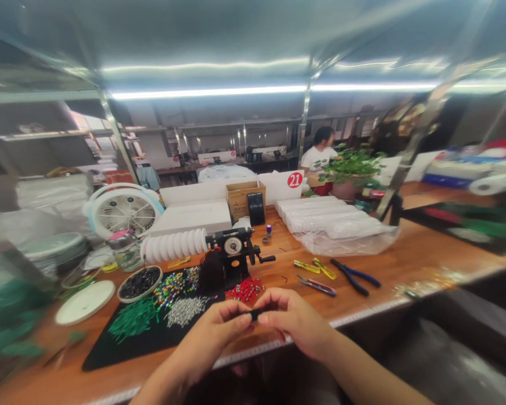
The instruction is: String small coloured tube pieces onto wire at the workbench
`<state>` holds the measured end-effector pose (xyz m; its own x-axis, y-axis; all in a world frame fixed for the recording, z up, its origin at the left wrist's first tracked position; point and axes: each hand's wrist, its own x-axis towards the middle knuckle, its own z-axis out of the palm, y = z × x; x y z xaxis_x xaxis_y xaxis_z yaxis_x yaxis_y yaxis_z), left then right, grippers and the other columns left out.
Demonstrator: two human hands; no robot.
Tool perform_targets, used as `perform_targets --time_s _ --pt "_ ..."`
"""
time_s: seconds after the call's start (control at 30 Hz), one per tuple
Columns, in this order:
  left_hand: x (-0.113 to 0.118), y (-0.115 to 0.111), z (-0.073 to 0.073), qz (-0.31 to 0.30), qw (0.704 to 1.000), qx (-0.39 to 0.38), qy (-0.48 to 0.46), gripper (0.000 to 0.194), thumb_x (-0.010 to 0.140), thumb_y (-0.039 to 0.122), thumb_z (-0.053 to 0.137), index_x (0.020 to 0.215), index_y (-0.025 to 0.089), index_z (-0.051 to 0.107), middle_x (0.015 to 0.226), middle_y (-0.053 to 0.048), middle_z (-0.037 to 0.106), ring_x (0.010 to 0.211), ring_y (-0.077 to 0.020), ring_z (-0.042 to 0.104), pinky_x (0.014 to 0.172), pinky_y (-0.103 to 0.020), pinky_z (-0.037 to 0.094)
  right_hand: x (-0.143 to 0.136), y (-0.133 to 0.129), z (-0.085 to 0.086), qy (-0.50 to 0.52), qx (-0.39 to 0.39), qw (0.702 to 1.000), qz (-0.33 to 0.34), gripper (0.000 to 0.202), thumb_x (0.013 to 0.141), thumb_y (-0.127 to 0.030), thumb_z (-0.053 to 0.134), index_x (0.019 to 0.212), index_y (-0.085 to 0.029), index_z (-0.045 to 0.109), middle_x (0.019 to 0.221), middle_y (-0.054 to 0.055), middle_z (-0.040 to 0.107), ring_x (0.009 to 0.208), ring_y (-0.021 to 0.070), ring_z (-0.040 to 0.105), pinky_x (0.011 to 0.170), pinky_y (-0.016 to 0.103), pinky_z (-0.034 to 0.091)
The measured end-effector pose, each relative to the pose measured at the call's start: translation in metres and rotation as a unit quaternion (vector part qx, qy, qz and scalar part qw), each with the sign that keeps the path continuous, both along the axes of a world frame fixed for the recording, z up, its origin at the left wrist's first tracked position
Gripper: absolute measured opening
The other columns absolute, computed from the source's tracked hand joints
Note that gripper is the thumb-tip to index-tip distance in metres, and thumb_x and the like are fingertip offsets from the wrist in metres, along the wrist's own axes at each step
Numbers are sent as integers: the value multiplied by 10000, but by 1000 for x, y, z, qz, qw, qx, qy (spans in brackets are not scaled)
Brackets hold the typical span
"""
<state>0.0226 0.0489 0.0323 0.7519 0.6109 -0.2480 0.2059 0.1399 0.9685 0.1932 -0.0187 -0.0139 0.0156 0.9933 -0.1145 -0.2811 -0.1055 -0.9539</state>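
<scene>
Head view here: the thing that matters is a small black piece (pixel 255 315), and it's not off to one side of the fingers, it's right between them, over the near edge of the table (pixel 388 270). Long axis looks to run roughly left to right, though it's mostly covered so don't hold me to that. Neither hand is nearer, honestly: the left hand (pixel 225 322) has the left end and the right hand (pixel 297 319) has the right end. Both look like thumb-and-forefinger pinches, tips closed on the piece with just a short dark bit showing in the middle. The other fingers seem curled under, can't really tell how tightly. Just past the fingertips, on the far side, there's a pile of red bits (pixel 245 289), and behind that the black winder (pixel 233 247) with its crank sticking out to the right. Snips (pixel 317 285) and pliers (pixel 354 277) lie on the table, to the right of the hands.
</scene>
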Motion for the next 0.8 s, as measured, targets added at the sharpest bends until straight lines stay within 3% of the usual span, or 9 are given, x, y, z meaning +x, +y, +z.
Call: perform_targets --time_s 0.2,0.33,0.47,0.53,0.67,0.8 --pt "2 1 -1 36 999 -3 34 293 707 392 700 777 118 624 753 -27 614 733 -137 530 699 -224 365 -2 0 4 -70 0 997 -10 262 691 -308 647 887 -136 615 644 -33 547 453 11 441 431 139 418" --pt "5 1 2 38 992 97 76 281 759 391 625 814 117 651 806 -47 651 787 -177 553 761 -272 382 -1 0 6 -139 12 990 -19 312 712 -370 631 939 -158 650 652 -15 551 537 49 502 492 183 488" --pt "4 -3 2 13 972 215 95 246 820 366 546 869 147 648 888 -52 666 873 -211 579 816 -314 405 -2 -1 10 -152 11 988 -15 316 724 -400 619 948 -182 662 895 38 620 691 90 571 540 194 507" --pt "4 -5 -2 20 954 283 100 221 846 344 511 874 162 632 913 -56 661 884 -216 590 830 -339 423 -4 -1 11 -183 43 981 -50 286 730 -369 622 948 -186 642 965 32 610 749 86 574 593 181 494" --pt "1 -4 -19 62 894 438 73 146 859 257 483 897 179 600 1041 -84 638 1136 -245 520 977 -417 393 -10 -4 11 -291 80 940 -160 196 766 -341 594 803 -159 533 794 -9 564 712 56 515 629 163 410" --pt "1 1 -33 74 829 553 34 137 857 167 471 927 198 585 1124 -87 613 1238 -230 457 999 -442 416 -13 -6 9 -356 131 918 -112 224 870 -341 439 771 -163 533 753 -12 555 690 50 482 646 177 356"
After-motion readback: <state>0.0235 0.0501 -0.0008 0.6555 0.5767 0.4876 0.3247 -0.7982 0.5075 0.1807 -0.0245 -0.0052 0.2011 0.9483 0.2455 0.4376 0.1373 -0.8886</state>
